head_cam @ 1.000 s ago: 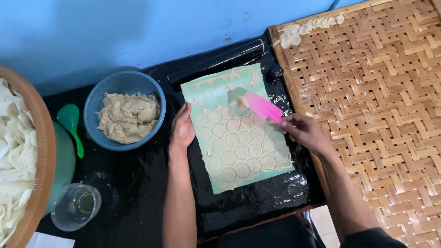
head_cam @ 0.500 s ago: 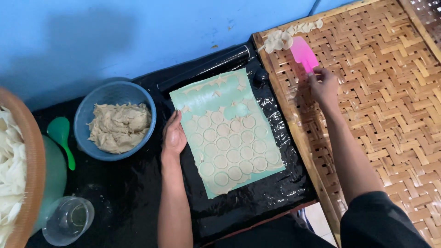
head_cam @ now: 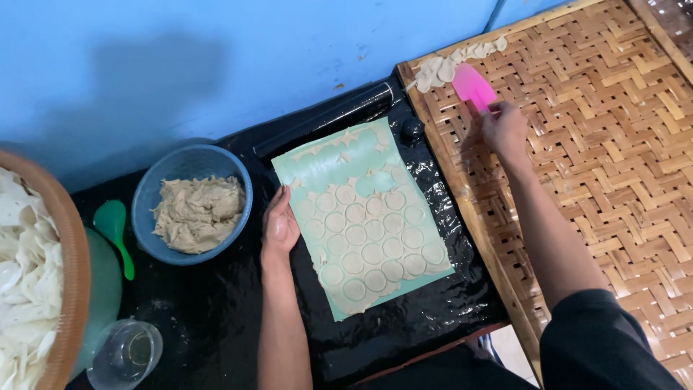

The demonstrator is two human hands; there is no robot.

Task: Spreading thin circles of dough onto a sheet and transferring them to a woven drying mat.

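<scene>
**Pink scraper at the far corner of the woven tray**

Right hand (head_cam: 504, 130) is out over the woven bamboo tray (head_cam: 613, 166), fingers closed round the handle of the pink scraper (head_cam: 473, 85), whose flat blade now sits right beside the pale dough rounds (head_cam: 442, 66) lined up along the tray's top-left rim. A second ago that scraper was down on the mat; half a second ago it had already swung across to the tray, and it has hardly moved since. Left hand (head_cam: 279, 225) has stayed put throughout, open and flat, palm pressing the left edge of the light green mat (head_cam: 317, 170).

On that mat lies a thin, smooth sheet of cream dough (head_cam: 372, 245), cut into neat rows of circles, with ragged scraps up near the top where the bare green shows. Underneath, the table (head_cam: 216, 325) is covered in glossy, wrinkled black plastic. Left of the hand, a blue bowl (head_cam: 162, 188) holds a rough, lumpy beige dough mass. A green spoon (head_cam: 115, 227) lies beside it, and a clear glass (head_cam: 126, 354) stands near the bottom edge. Far left, a round basket (head_cam: 68, 267) is heaped with white, thin pieces, possibly more dough rounds; hard to tell from here.
</scene>
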